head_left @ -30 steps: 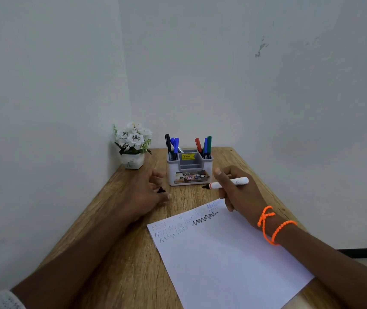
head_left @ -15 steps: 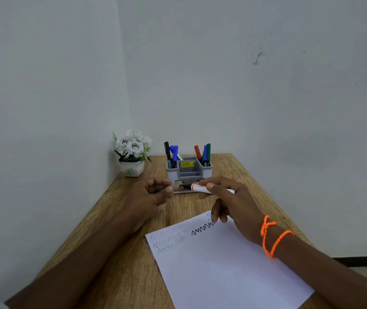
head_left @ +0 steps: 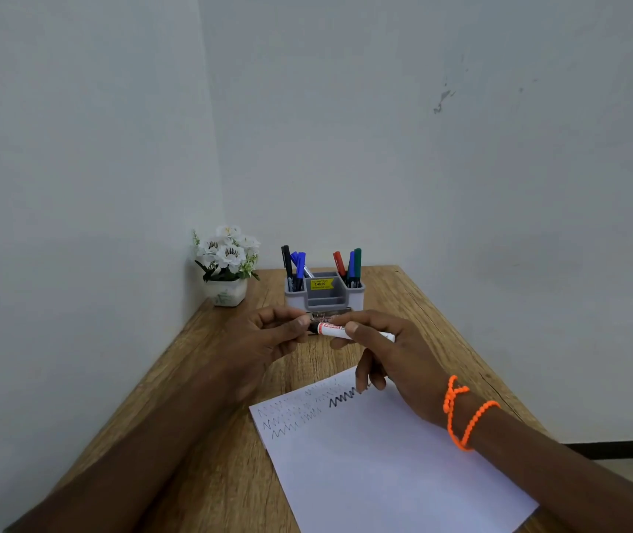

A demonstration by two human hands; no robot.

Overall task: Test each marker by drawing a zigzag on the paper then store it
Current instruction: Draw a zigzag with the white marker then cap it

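Note:
A white marker [head_left: 332, 330] with a red label lies level between my hands, above the table. My right hand [head_left: 391, 353] grips its barrel. My left hand [head_left: 268, 332] pinches the black cap at the marker's left end; the cap touches the barrel. The white paper [head_left: 384, 463] lies below, with several faint zigzags and one dark zigzag [head_left: 341, 397] near its far edge. Behind the hands stands a grey organizer [head_left: 324, 296] holding black, blue, red and green markers.
A small pot of white flowers [head_left: 226, 263] stands in the back left corner by the wall. The wooden table [head_left: 211, 378] meets walls at the left and back; its right edge drops to the floor.
My hands have come together: the right one swung the marker left and lower, and the left one lifted the black cap off the table up to the marker's tip.

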